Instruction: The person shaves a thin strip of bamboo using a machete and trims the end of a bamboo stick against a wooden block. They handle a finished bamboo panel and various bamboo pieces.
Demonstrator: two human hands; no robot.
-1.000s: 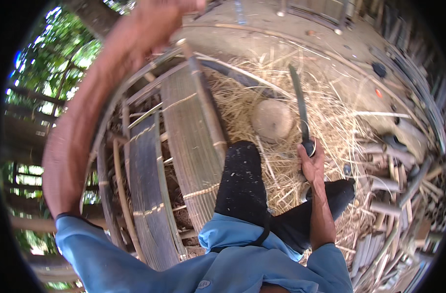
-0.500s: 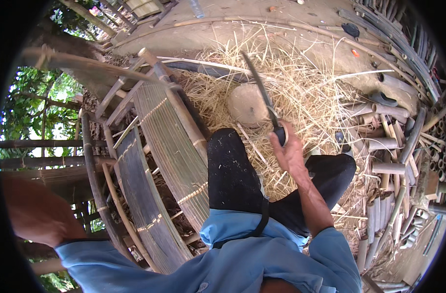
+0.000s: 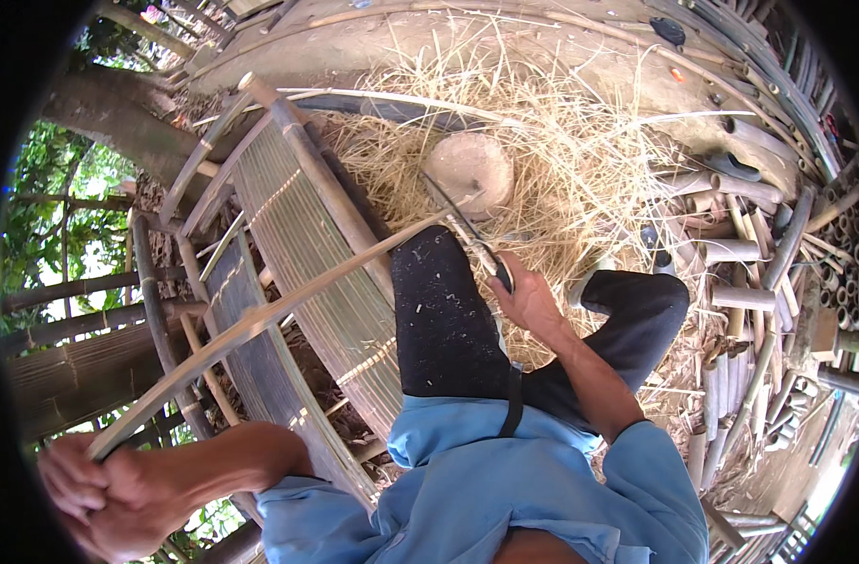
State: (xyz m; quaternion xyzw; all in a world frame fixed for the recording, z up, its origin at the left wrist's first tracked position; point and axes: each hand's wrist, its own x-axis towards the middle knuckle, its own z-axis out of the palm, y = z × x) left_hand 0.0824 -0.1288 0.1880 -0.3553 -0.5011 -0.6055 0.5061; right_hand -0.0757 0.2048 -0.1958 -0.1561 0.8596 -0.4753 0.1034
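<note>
My left hand (image 3: 119, 493) is closed around one end of a long, pale bamboo strip (image 3: 298, 305) at the lower left. The strip slants up to the right across the slatted bench, and its far end lies by my knee. My right hand (image 3: 531, 303) grips the dark handle of a machete (image 3: 437, 191), its blade pointing up and left. Blade and strip cross near the strip's far end; whether the edge bites into it I cannot tell. Just beyond is a round, flat-topped block (image 3: 486, 169), set among the shavings.
A slatted bamboo bench (image 3: 326, 254) runs along my left side. Pale shavings (image 3: 589, 179) cover the ground ahead. Cut bamboo tubes (image 3: 744, 298) are heaped on the right, with long poles (image 3: 777, 99) behind. A bamboo railing (image 3: 157, 310) stands at the far left.
The strip has swung down from the upper left toward my knee. My left hand has come into clearer view, lower down. My right hand has lowered the machete slightly left, onto the strip's end.
</note>
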